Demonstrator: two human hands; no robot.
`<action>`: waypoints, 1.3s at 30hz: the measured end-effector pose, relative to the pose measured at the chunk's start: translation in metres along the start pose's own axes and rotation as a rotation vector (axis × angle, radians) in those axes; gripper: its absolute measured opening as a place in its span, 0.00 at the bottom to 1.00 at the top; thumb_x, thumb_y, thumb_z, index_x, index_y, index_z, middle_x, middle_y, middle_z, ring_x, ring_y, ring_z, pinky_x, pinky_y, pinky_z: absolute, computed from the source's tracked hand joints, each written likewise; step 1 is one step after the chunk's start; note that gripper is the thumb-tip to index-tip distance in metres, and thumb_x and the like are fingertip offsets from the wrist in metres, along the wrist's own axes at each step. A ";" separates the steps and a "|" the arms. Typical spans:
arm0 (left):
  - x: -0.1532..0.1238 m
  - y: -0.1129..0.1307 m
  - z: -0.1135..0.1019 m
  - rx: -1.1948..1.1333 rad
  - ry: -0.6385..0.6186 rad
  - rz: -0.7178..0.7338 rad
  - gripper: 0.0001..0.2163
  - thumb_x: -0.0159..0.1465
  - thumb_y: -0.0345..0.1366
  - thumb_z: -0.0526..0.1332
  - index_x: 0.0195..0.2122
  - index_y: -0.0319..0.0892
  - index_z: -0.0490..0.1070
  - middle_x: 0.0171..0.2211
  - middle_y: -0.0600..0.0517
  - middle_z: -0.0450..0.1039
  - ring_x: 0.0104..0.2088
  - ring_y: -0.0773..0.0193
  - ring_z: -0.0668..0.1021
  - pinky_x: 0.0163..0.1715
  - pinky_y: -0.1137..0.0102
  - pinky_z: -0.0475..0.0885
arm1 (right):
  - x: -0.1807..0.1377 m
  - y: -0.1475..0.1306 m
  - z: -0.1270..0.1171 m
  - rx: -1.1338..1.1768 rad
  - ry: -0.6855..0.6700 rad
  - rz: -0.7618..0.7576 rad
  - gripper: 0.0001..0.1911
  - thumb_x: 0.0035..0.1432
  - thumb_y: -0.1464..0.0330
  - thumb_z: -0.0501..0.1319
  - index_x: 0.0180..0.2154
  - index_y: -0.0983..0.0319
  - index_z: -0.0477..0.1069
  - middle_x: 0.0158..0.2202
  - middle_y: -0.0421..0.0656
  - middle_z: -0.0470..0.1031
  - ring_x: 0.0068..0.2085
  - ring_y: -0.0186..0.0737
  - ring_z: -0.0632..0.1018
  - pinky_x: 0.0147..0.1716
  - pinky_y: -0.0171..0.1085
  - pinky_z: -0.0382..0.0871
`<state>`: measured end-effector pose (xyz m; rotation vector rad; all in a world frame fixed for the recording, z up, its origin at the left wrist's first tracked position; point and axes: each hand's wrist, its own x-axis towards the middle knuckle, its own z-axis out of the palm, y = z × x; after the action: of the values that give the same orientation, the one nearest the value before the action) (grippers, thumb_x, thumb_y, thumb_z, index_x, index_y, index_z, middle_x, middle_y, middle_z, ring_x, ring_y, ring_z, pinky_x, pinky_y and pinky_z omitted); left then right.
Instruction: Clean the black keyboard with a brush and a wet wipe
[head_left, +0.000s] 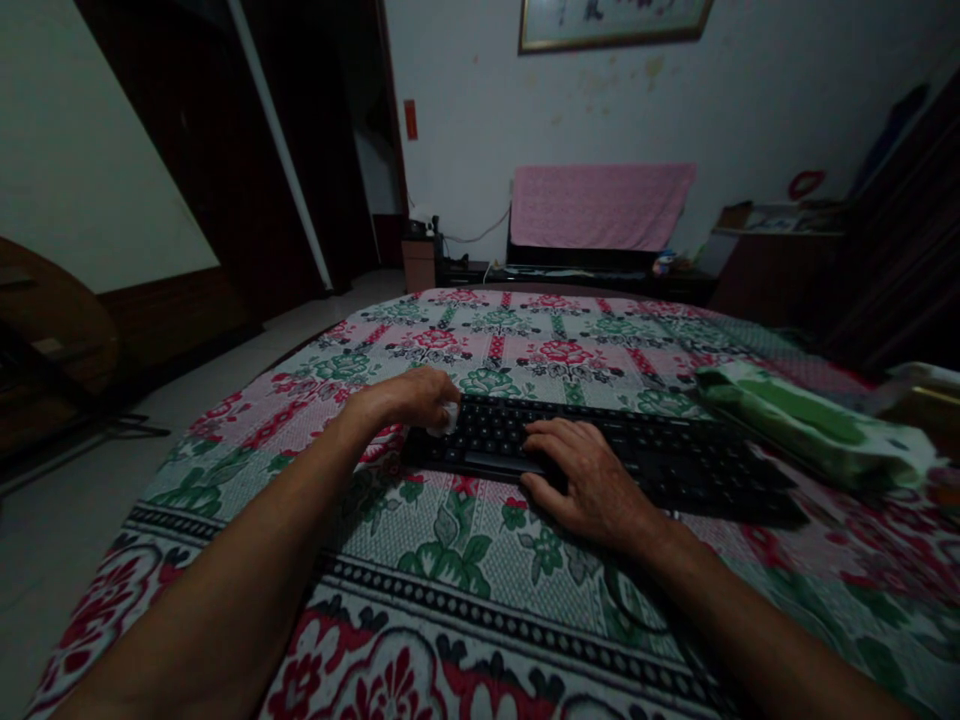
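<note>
A black keyboard [495, 463] lies across a flowered cloth. My left hand [421, 398] is closed over the keyboard's left end, with a small crumpled white tissue [452, 418] pinched under its fingers against the keys. Whether it is paper or a wet wipe cannot be made out. My right hand [585, 478] rests flat on the middle of the keyboard, its fingers stretched over the keys and the thumb apart near the front edge. Nothing shows in its grasp. The keys under both hands are hidden.
The patterned cloth [450, 560] covers a wide surface. A green and white soft pack [810, 420] lies right of the keyboard. A dark cable [634, 615] runs beside my right forearm. Farther back, a pink cloth [600, 205] hangs over a dark panel near the wall.
</note>
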<state>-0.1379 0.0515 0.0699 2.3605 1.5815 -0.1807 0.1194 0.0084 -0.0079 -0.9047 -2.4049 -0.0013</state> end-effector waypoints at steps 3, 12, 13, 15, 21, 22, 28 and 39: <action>-0.003 -0.007 -0.003 0.040 -0.052 -0.063 0.13 0.50 0.30 0.57 0.36 0.41 0.75 0.29 0.51 0.76 0.28 0.66 0.73 0.29 0.73 0.65 | 0.000 0.000 0.000 0.002 -0.006 0.004 0.13 0.55 0.64 0.59 0.43 0.61 0.70 0.50 0.49 0.71 0.52 0.48 0.70 0.53 0.51 0.60; -0.017 -0.009 -0.016 0.159 -0.024 -0.221 0.12 0.49 0.31 0.57 0.35 0.39 0.74 0.31 0.48 0.75 0.29 0.63 0.73 0.29 0.72 0.64 | 0.000 0.001 -0.001 -0.001 -0.004 0.000 0.12 0.56 0.64 0.59 0.42 0.61 0.69 0.50 0.49 0.71 0.52 0.47 0.70 0.53 0.51 0.59; -0.017 -0.007 -0.016 0.109 -0.036 -0.192 0.12 0.49 0.31 0.57 0.34 0.40 0.74 0.31 0.49 0.75 0.29 0.64 0.73 0.28 0.73 0.64 | 0.000 0.001 0.000 -0.001 -0.002 -0.003 0.13 0.56 0.64 0.59 0.42 0.61 0.69 0.50 0.49 0.72 0.52 0.47 0.70 0.52 0.51 0.60; -0.016 -0.003 -0.015 0.019 -0.065 -0.123 0.12 0.49 0.31 0.57 0.35 0.41 0.74 0.30 0.51 0.75 0.29 0.66 0.73 0.28 0.74 0.64 | 0.000 0.001 0.000 -0.002 0.002 -0.005 0.13 0.56 0.64 0.59 0.42 0.60 0.69 0.50 0.49 0.72 0.52 0.47 0.70 0.52 0.51 0.60; -0.014 -0.003 -0.012 0.189 -0.065 -0.195 0.15 0.47 0.30 0.57 0.36 0.40 0.75 0.30 0.49 0.75 0.30 0.62 0.74 0.29 0.71 0.65 | 0.000 0.001 0.000 0.003 0.004 0.000 0.13 0.55 0.64 0.60 0.43 0.60 0.69 0.50 0.49 0.72 0.52 0.48 0.70 0.52 0.51 0.60; -0.015 -0.004 -0.013 0.221 -0.047 -0.220 0.14 0.48 0.30 0.57 0.36 0.40 0.75 0.31 0.48 0.75 0.30 0.62 0.74 0.30 0.71 0.65 | 0.000 0.000 0.000 0.005 0.003 -0.001 0.13 0.55 0.64 0.59 0.43 0.60 0.69 0.50 0.48 0.72 0.52 0.47 0.70 0.52 0.51 0.60; -0.018 0.005 -0.016 0.061 -0.053 -0.134 0.10 0.51 0.30 0.57 0.33 0.41 0.73 0.29 0.52 0.75 0.28 0.67 0.73 0.27 0.75 0.63 | 0.001 -0.002 -0.002 0.000 -0.013 0.012 0.13 0.56 0.64 0.59 0.43 0.61 0.69 0.50 0.48 0.71 0.52 0.46 0.70 0.53 0.50 0.59; -0.009 -0.004 -0.009 0.121 -0.034 -0.190 0.11 0.49 0.30 0.58 0.33 0.41 0.74 0.27 0.51 0.74 0.26 0.67 0.72 0.26 0.74 0.62 | 0.000 0.001 0.000 0.000 0.000 0.005 0.12 0.56 0.64 0.59 0.42 0.60 0.69 0.50 0.48 0.72 0.52 0.47 0.70 0.52 0.51 0.60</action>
<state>-0.1451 0.0476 0.0797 2.2781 1.8249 -0.3650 0.1194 0.0092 -0.0079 -0.9109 -2.4026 0.0009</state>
